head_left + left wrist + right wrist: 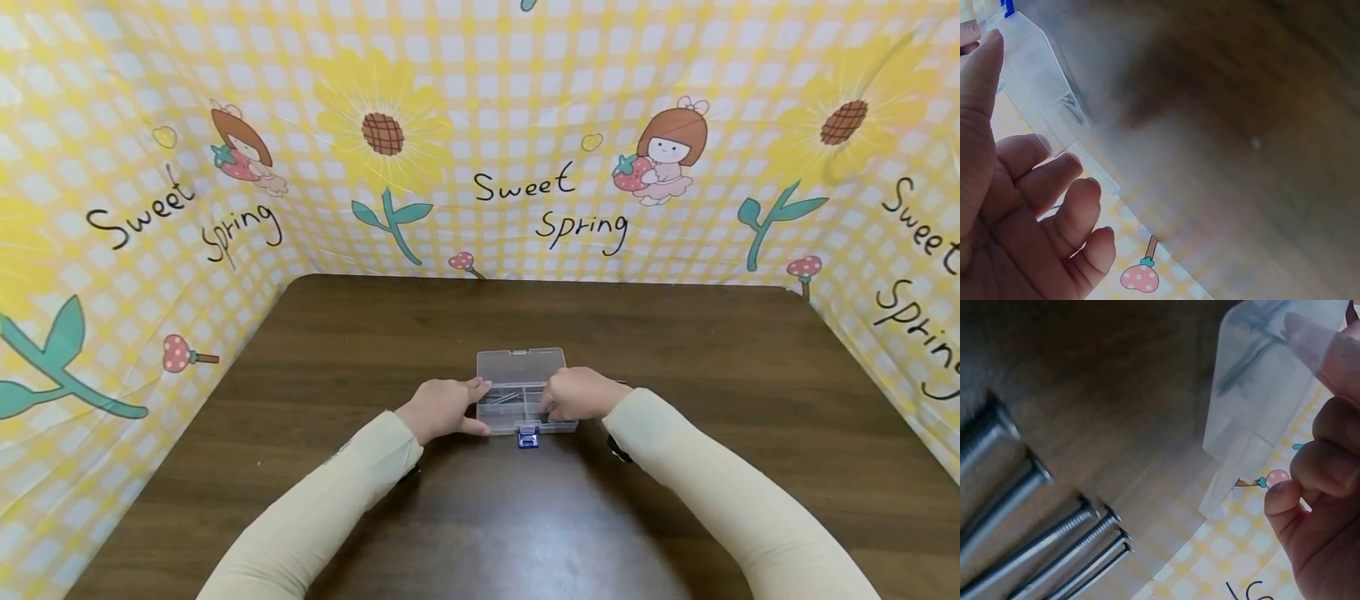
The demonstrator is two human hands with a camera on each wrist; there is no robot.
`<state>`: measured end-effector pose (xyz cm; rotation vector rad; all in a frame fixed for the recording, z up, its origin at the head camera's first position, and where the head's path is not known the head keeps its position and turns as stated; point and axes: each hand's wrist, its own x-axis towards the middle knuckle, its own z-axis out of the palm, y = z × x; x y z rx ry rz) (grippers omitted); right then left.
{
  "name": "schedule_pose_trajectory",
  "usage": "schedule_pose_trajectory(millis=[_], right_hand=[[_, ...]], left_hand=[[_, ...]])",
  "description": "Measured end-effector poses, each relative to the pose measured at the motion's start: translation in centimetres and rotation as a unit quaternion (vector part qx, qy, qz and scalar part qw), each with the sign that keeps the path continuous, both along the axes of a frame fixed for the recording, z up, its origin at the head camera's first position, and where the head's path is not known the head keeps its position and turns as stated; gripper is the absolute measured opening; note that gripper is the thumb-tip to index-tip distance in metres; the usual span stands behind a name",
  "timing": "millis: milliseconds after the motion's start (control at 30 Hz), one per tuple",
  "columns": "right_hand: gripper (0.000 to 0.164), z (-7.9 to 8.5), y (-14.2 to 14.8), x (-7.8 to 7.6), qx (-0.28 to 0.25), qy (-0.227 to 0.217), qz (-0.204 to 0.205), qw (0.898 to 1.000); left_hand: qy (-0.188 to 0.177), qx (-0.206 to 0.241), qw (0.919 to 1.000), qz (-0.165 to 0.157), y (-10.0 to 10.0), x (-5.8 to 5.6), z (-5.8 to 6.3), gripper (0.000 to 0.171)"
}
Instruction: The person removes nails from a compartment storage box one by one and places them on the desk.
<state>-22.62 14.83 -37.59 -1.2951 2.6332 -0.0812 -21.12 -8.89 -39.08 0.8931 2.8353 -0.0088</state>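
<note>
A clear plastic compartment box (pixel 501 432) stands on the table with its lid (pixel 517 367) raised at the back and a blue latch (pixel 528 437) at the front. Several nails (pixel 504 398) lie in its back left compartment. My left hand (pixel 442 408) grips the box's left end, thumb at the front corner and fingers toward the back. The right hand (pixel 581 393) dips its fingers into the front right part of the box. In the right wrist view, a fingertip (pixel 1304 340) shows through the clear wall; I cannot tell whether it pinches anything.
Several metal nails (pixel 1054 544) of graded sizes lie side by side beyond the box's right end, mostly hidden by the right arm in the head view. The brown wooden table (pixel 375 325) ends at a yellow checked cloth (pixel 510 125) at the back and sides.
</note>
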Motion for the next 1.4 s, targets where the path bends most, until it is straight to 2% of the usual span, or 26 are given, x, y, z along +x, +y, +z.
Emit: schedule_pose_trajectory(millis=[233,367,567,833,1000,1100,1267,1400], right_hand=[[0.011,-0.3,-0.1,-0.1,-0.012,0.041,0.044,0.998],[0.018,-0.8,-0.3,-0.3,-0.022,0.044,0.054,0.997],[0.029,-1.2,-0.6,-0.1,-0.005,0.039,0.041,0.998],[0.03,-0.8,-0.8,0.0,0.014,0.005,0.02,1.0],[0.032,-0.5,-0.7,-0.1,0.014,-0.02,0.006,1.0],[0.03,-0.3,-0.6,-0.2,0.01,-0.033,-0.005,0.999],[0.017,0.8,-0.2,-0.2,0.004,-0.036,-0.022,0.999],[0.017,1.7,0.2,-0.2,-0.006,-0.037,-0.029,0.999]], left_hand=[[0.007,0.012,0.9999,-0.006,-0.1,-0.1,0.3,0.078],[0.006,0.01,0.9999,-0.004,-0.2,0.0,0.1,0.078],[0.013,0.01,0.9998,-0.007,-0.3,0.0,0.0,0.076],[0.014,-0.009,0.9999,-0.002,-0.1,0.1,-0.2,0.077],[0.044,-0.031,0.9985,-0.012,0.1,0.1,-0.1,0.076],[0.049,-0.035,0.9981,-0.014,0.2,0.1,0.1,0.076],[0.042,-0.036,0.9984,-0.013,0.3,0.1,0.2,0.077],[0.039,-0.038,0.9984,-0.013,0.3,0.1,0.1,0.077]])
